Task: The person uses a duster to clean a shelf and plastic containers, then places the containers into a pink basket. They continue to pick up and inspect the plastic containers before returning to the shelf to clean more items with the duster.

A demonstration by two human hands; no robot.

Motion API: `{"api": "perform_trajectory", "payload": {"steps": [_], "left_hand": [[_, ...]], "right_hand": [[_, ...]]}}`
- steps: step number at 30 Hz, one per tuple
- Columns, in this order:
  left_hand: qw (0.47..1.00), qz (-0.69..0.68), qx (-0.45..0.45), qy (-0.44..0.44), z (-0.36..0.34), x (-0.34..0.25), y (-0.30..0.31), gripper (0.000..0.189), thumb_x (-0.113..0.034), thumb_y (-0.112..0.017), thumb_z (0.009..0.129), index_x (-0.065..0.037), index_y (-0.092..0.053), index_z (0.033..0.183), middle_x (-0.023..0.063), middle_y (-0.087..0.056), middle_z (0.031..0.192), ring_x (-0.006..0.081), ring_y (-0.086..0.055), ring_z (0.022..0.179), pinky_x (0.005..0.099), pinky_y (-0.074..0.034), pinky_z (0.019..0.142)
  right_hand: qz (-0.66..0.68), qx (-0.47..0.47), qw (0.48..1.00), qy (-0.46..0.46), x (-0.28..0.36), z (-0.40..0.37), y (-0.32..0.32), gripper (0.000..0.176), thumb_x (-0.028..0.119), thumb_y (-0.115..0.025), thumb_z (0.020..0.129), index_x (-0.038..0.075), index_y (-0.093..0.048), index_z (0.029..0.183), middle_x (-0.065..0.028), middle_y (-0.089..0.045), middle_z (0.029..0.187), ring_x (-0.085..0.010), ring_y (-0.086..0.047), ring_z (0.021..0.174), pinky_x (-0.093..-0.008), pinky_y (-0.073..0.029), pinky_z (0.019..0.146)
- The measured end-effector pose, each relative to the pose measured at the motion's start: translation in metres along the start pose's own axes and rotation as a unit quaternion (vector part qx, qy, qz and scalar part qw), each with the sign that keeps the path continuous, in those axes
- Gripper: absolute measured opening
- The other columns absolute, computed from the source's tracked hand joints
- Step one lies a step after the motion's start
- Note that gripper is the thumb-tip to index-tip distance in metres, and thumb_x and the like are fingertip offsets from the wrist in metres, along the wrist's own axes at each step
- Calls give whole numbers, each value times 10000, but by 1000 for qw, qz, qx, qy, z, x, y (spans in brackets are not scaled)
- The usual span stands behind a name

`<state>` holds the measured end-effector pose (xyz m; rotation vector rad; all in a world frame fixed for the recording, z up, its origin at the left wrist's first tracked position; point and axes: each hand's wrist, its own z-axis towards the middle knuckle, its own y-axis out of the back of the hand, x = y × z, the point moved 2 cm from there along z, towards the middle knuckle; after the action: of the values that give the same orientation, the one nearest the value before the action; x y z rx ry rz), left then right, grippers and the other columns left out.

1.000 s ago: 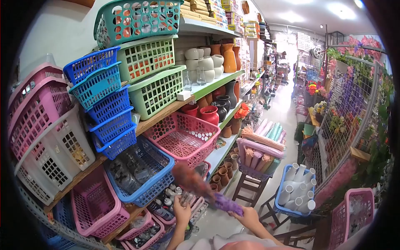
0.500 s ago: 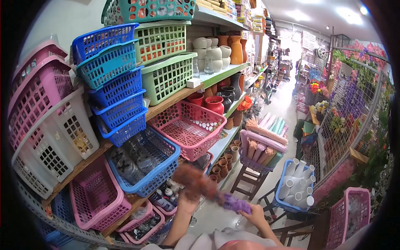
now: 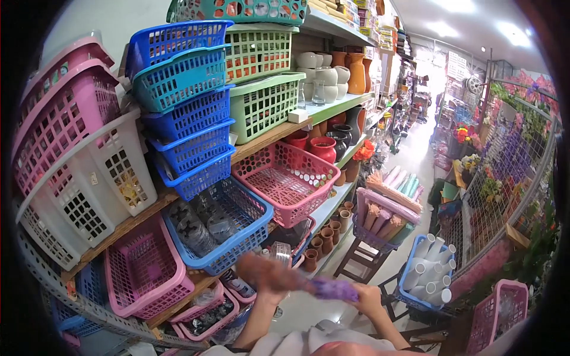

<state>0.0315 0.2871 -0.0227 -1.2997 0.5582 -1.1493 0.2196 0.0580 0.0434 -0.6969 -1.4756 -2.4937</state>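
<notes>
A long brown and purple bundle (image 3: 276, 274) lies across both my hands in front of my body. Motion blurs it, so its exact kind does not show. My right hand (image 3: 369, 299) is closed round its narrow purple end. Under the wider brown part is my left hand (image 3: 270, 295), which appears to grip it, though the bundle covers some of its fingers. Just beyond the brown end stands a blue basket (image 3: 228, 252) holding clear plastic items. Above and behind that is a pink basket (image 3: 312, 207).
Stacked blue baskets (image 3: 193, 145) and pale green baskets (image 3: 264, 107) fill the shelves at left. A crate of pastel rolls (image 3: 386, 222) and a blue basket of white vases (image 3: 424, 276) stand ahead and right. A wire mesh rack (image 3: 510, 160) with artificial flowers lines the right side.
The whole scene has shifted right as my head turned a little to the left. Both hands keep hold of the bundle, whose brown end is still blurred.
</notes>
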Motion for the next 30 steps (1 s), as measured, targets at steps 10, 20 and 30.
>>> {"api": "perform_trajectory", "payload": {"steps": [10,20,30], "left_hand": [[861,401,-234,-208,-17,18,-63,280,-150,-606,884,-99,-550,1154,121,-641,1120,255,-647,970,406,-528,872],[762,481,-256,-349,-12,38,-82,261,-89,-593,887,-37,-567,1141,127,-660,1070,239,-664,950,385,-566,799],[690,473,-317,-447,3,67,-64,244,-127,-566,915,-19,-555,1133,179,-632,1130,281,-653,984,354,-557,809]], "right_hand": [[52,-31,998,-10,-11,67,13,364,341,-775,668,104,-685,929,-136,-633,686,-314,-623,621,-373,-493,574],[-84,-50,995,21,8,258,58,467,374,-656,795,66,-522,1119,-205,-635,842,-369,-638,744,-443,-507,632],[-238,117,930,253,6,355,-2,350,422,-696,732,73,-675,727,-132,-651,674,-300,-662,642,-408,-508,563]]}}
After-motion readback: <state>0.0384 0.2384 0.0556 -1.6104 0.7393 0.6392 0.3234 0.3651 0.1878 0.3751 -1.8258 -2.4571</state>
